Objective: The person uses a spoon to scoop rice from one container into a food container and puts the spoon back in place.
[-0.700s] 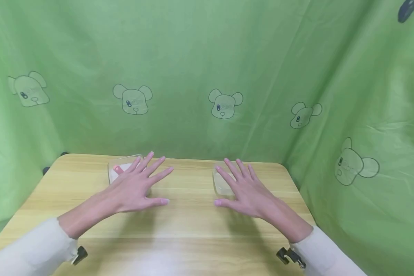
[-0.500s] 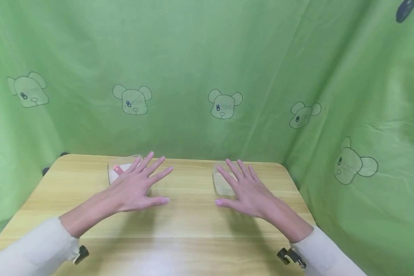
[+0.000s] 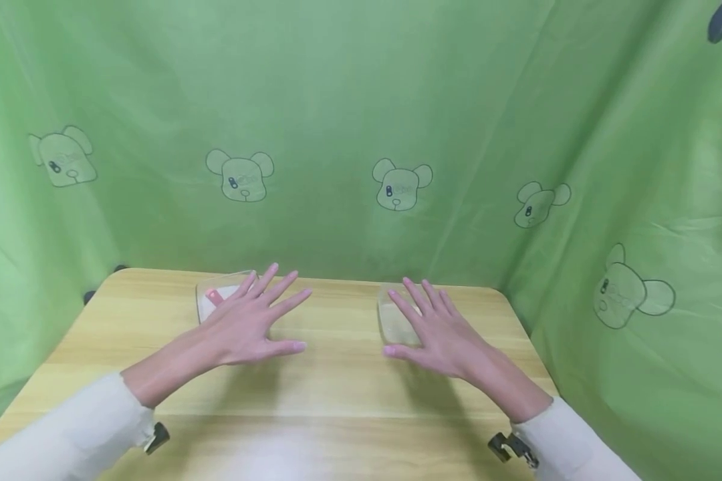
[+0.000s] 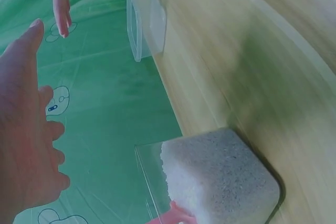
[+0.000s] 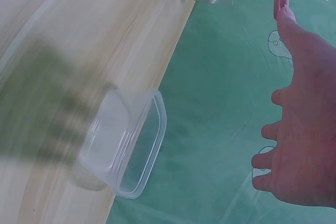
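Observation:
My left hand (image 3: 247, 327) hovers palm down with fingers spread, holding nothing. Below and beyond it stands a clear container (image 4: 220, 177) filled with white grains, and a pink-handled utensil (image 4: 176, 215) sticks into the grains. The hand hides much of that container in the head view. Fingers likewise spread, my right hand (image 3: 445, 337) is held in the air over the table, in front of a translucent plastic box (image 5: 113, 135). No contents show through the walls of this box. Its near right part lies behind the hand in the head view.
Both containers stand toward the back edge of a light wooden table (image 3: 331, 387). A green curtain (image 3: 319, 120) with bear-head prints hangs behind it and along the sides. Dark clips (image 3: 156, 437) show at the sleeve cuffs.
The whole head view has shifted slightly, so table, curtain and hands appear a little further right. Both hands keep their spread pose above the table.

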A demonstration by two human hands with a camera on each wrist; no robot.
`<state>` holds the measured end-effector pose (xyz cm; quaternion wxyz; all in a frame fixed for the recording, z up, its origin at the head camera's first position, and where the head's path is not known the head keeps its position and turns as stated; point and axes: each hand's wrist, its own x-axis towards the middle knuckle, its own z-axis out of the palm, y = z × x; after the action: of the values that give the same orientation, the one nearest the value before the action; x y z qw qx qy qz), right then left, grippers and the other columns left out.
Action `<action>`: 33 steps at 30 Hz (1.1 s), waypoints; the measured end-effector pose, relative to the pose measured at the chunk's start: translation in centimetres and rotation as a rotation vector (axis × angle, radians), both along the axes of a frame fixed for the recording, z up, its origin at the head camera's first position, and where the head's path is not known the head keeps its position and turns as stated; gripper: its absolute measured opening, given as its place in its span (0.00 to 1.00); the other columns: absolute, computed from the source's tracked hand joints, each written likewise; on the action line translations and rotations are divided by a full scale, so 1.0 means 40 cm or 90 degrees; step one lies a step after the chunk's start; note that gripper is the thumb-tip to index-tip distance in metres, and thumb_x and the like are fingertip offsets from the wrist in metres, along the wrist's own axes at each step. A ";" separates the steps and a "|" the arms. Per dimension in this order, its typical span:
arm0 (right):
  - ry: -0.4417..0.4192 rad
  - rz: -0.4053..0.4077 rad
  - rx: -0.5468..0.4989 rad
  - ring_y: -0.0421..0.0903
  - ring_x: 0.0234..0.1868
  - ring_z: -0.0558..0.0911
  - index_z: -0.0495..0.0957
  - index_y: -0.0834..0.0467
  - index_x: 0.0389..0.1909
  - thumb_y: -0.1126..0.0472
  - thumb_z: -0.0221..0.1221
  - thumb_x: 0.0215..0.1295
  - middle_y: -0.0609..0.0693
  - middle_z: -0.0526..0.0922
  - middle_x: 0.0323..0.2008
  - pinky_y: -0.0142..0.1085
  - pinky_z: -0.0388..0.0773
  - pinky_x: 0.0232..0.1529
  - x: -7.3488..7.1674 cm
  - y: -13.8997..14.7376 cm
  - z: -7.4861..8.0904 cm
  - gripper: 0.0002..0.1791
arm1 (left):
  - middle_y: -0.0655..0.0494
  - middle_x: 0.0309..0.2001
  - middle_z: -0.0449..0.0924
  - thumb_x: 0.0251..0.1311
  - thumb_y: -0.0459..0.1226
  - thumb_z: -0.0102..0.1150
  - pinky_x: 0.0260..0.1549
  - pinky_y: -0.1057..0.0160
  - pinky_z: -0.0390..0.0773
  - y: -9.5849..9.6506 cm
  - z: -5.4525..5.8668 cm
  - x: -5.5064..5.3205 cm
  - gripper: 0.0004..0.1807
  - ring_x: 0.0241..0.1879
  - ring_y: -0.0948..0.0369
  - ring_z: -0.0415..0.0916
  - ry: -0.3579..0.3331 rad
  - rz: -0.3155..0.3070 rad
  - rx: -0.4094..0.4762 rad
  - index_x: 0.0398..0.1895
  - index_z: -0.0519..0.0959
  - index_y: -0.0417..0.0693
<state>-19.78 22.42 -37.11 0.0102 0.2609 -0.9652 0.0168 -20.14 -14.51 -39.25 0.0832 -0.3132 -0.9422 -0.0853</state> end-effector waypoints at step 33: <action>-0.009 -0.044 -0.020 0.69 0.83 0.44 0.42 0.43 0.85 0.22 0.50 0.67 0.57 0.39 0.85 0.66 0.42 0.81 -0.070 0.030 -0.044 0.54 | 0.55 0.85 0.37 0.62 0.80 0.34 0.81 0.37 0.41 0.051 -0.028 -0.072 0.49 0.85 0.44 0.32 -0.041 -0.007 -0.008 0.83 0.49 0.72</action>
<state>-22.58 23.61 -38.86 0.0076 0.2269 -0.9733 0.0335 -23.03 -12.49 -40.36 0.0504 -0.3162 -0.9431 -0.0897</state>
